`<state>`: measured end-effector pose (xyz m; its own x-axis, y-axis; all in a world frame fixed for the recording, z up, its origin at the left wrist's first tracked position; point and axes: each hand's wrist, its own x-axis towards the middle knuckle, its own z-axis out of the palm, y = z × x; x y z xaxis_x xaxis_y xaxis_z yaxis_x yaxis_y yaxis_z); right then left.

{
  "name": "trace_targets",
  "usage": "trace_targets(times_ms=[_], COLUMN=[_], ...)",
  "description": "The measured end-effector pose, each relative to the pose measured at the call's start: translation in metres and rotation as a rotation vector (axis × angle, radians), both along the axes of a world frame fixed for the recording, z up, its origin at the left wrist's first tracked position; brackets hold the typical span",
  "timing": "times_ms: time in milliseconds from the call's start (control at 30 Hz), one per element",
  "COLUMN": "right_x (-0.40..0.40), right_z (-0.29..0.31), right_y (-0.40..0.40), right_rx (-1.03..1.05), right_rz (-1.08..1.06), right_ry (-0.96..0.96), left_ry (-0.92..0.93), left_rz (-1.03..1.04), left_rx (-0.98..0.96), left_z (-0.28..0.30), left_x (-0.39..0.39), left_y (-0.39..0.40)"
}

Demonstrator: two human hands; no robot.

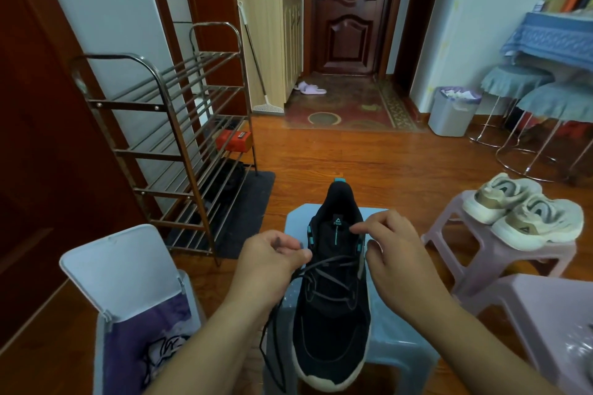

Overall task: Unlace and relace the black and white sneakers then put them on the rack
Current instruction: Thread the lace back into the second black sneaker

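Sneaker (pixel 333 292), black with a pale sole and teal accents, is sitting on the light blue stool (pixel 398 343) right in front of me, toe pointing back at me and heel toward the room. Its black lace (pixel 324 269) is crossing loosely through the lower eyelets, and one loose end is trailing down the stool's left side. I'm seeing the metal shoe rack (pixel 179 144) standing to the left by the wall, with an orange box (pixel 233 140) on one shelf. A pair of cream sneakers (pixel 519 212) is resting on a pink stool (pixel 481 253) to the right, and an open-lidded bin (pixel 134 308) is sitting at lower left. My left hand (pixel 272 258) is pinching the lace at the shoe's left edge, fingers curled around it. My right hand (pixel 394 244) is hovering over the right eyelets, thumb and forefinger drawn close; I cannot tell whether it is gripping any lace.
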<state>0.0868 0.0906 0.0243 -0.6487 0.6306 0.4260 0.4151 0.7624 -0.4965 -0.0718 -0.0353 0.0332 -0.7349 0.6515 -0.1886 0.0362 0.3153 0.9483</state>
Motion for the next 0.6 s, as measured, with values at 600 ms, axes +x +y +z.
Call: trace_targets(times_ms=[600], right_x=[-0.029], right_z=[-0.008], right_y=[0.000], right_rx=[0.164], right_rz=[0.022], right_ry=[0.001], left_ry=[0.017], left_rz=[-0.010], left_rx=[-0.042], left_z=[-0.008], left_x=[0.000], left_y=[0.014])
